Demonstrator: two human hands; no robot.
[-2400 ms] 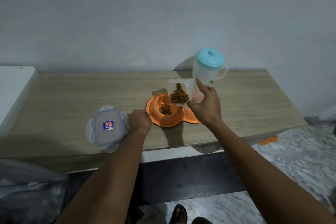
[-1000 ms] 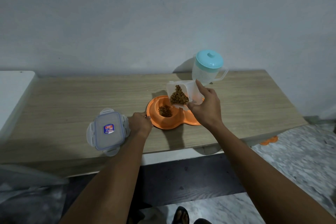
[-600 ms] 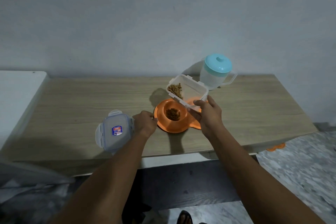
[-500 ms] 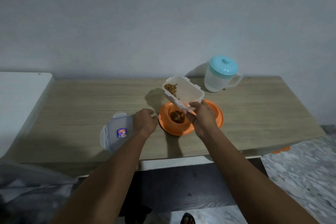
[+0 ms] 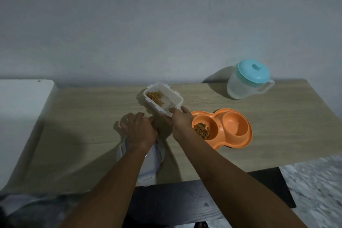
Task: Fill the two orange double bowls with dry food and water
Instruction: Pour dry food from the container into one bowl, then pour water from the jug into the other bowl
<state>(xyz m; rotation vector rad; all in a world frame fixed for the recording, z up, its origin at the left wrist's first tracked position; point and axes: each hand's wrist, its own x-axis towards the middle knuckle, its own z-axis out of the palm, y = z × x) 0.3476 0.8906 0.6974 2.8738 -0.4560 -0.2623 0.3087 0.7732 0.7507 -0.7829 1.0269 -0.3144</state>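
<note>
Right hand (image 5: 182, 122) grips food box (image 5: 171, 102) at near corner; prob. light, stiff, kibble (image 5: 154, 96) slides. Left hand (image 5: 137, 131) over lid (image 5: 149, 169), grip unclear.

Our left hand (image 5: 137, 130) and forearm cover most of the clear plastic snap-lock lid (image 5: 149, 176); we cannot tell whether the fingers grip it. The fingers of our right hand (image 5: 180, 120) largely vanish under the translucent white plastic container (image 5: 164, 99) it holds, and that forearm hides the near-left rim of the orange plastic double bowl (image 5: 240, 145). The marbled floor (image 5: 314, 181) at right is blurred.
</note>
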